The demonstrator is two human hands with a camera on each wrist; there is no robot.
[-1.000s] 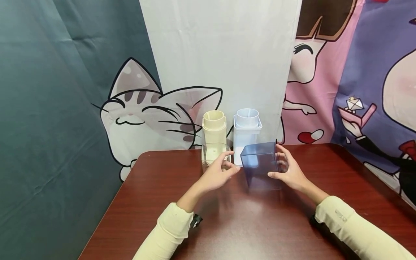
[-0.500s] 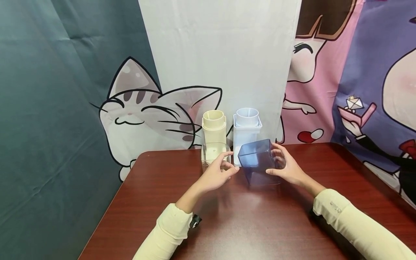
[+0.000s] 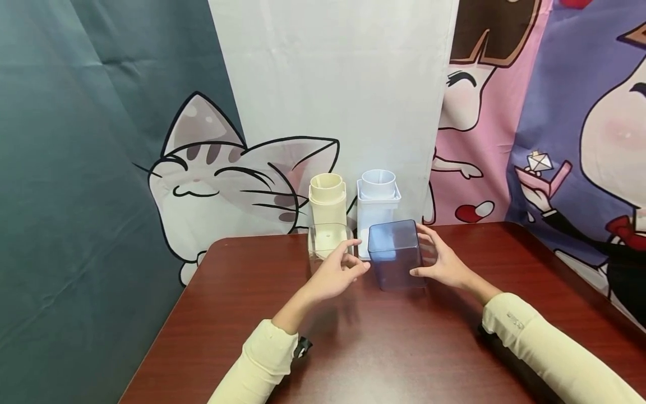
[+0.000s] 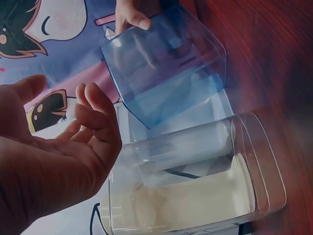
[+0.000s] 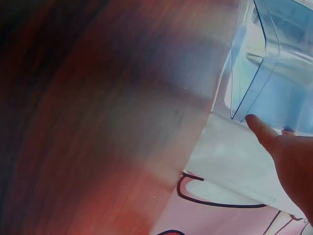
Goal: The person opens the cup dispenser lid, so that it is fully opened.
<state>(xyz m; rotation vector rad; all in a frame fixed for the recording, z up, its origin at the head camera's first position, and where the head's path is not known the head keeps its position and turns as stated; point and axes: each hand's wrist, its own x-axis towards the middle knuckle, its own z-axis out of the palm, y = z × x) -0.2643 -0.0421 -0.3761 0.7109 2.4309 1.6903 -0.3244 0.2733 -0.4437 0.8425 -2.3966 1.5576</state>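
A see-through blue square container (image 3: 396, 255) is in front of the pale blue holder (image 3: 377, 191) on the table. My right hand (image 3: 444, 264) grips its right side, thumb on the near edge and fingers at the far side. In the right wrist view, a fingertip touches the edge of the container (image 5: 288, 93). My left hand (image 3: 335, 274) hovers left of it with loosely bent fingers and holds nothing. Just beyond that hand stands a colourless clear container (image 3: 318, 241), in front of a cream holder (image 3: 328, 205); the left wrist view shows the clear container (image 4: 266, 161) close by.
A reddish-brown wooden table (image 3: 393, 348) lies beneath the hands. Behind its far edge hangs a cloth backdrop (image 3: 328, 73) with cartoon figures, close behind the two holders.
The blue container tilted in my right hand and is now straighter, facing me and slightly further left. My right hand moved a little left with it. The left hand stayed nearly still.
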